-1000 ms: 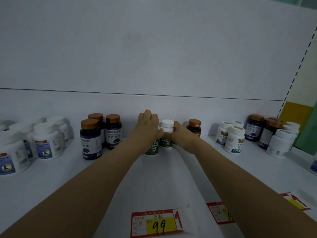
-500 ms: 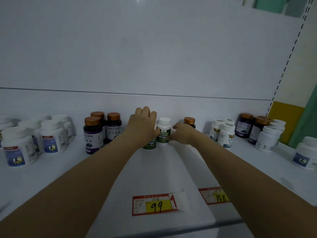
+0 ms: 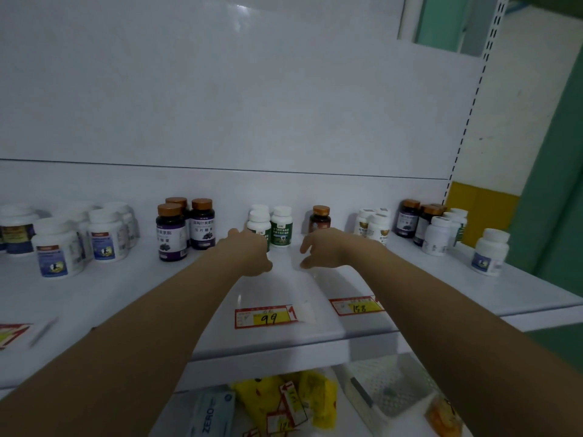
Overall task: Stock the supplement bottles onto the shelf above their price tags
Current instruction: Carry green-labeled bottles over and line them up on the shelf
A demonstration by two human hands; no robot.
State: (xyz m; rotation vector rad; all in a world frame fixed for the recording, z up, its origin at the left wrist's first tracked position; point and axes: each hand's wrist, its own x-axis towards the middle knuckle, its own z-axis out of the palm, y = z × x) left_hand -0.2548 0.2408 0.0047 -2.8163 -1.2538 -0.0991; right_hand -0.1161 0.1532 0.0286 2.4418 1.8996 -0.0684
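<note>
White-capped bottles with green labels (image 3: pixel 281 227) stand upright at the back of the white shelf (image 3: pixel 132 288), in line with the red and yellow "99" price tag (image 3: pixel 266 316). My left hand (image 3: pixel 249 253) hovers just in front of the left one (image 3: pixel 259 223), fingers curled, holding nothing. My right hand (image 3: pixel 321 247) is to the right of the bottles and a little nearer, fingers spread, empty. A brown bottle with a copper cap (image 3: pixel 320 219) stands behind my right hand, in line with the "158" tag (image 3: pixel 358 306).
Dark purple-label bottles (image 3: pixel 186 228) stand left of the green ones, white blue-label bottles (image 3: pixel 56 247) further left. More white and dark bottles (image 3: pixel 426 225) crowd the right end. A lower shelf holds yellow packets (image 3: pixel 284 402) and a clear box (image 3: pixel 388 389).
Both hands have let go of the green-label bottles and drawn back toward me. The bottles stay upright at the back. The view has tilted down, showing the lower shelf.
</note>
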